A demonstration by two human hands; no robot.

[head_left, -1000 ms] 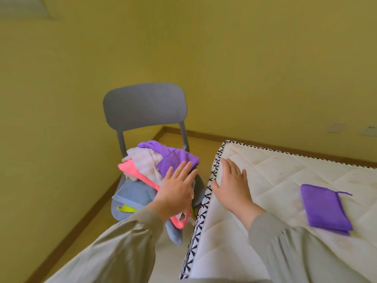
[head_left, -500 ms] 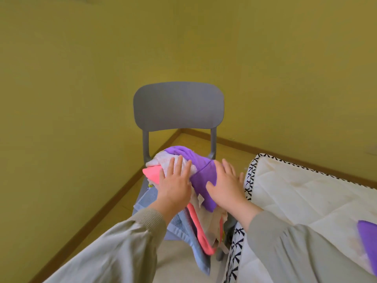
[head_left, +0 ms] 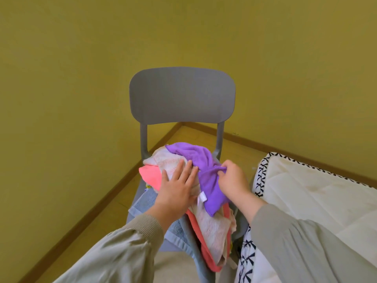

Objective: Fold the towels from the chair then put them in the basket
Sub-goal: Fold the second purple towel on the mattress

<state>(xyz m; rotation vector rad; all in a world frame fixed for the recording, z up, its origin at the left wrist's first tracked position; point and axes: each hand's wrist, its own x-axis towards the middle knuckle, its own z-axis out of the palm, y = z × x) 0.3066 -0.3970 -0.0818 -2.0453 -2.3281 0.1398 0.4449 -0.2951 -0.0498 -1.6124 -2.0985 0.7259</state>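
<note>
Pinching purple towel, right hand; towel pile on chair

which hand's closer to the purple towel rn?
Right. The right hand pinches the purple towel; the left hand lies flat on the pale pink towel beside it.

The chair is plain mid-grey. Of the cloths on it, the purple towel carries a small white label; the pale pink towel has faint lighter stripes; the coral towel and the dusty blue towel are plain. The mattress is cream-white and quilted, its edging white with black crosses. The walls are mustard yellow, the skirting brown, the floor light wood-toned, the sleeves grey-beige
</note>
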